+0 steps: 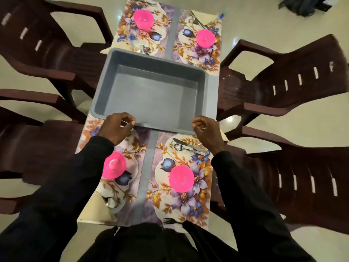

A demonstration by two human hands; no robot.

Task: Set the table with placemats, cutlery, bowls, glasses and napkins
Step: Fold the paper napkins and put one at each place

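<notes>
Four floral placemats lie on the narrow table [149, 163], each with a pink bowl: near right [181, 178], near left [114, 165], far left [143, 18], far right [205, 37]. An empty grey bin [151, 91] sits across the table's middle. My left hand [117, 128] and my right hand [205, 132] have their fingers curled at its near rim and seem to grip it. A knife and spoon [188, 147] lie on the near right placemat [181, 203], a fork [171, 221] at its near edge. A beige napkin [94, 210] sits at the near left corner.
Dark brown plastic chairs stand close on both sides, two at the left [47, 59] and two at the right [302, 82]. A dark bag [302, 4] lies on the pale floor at the far right. Cutlery on a napkin [197, 20] rests by the far right bowl.
</notes>
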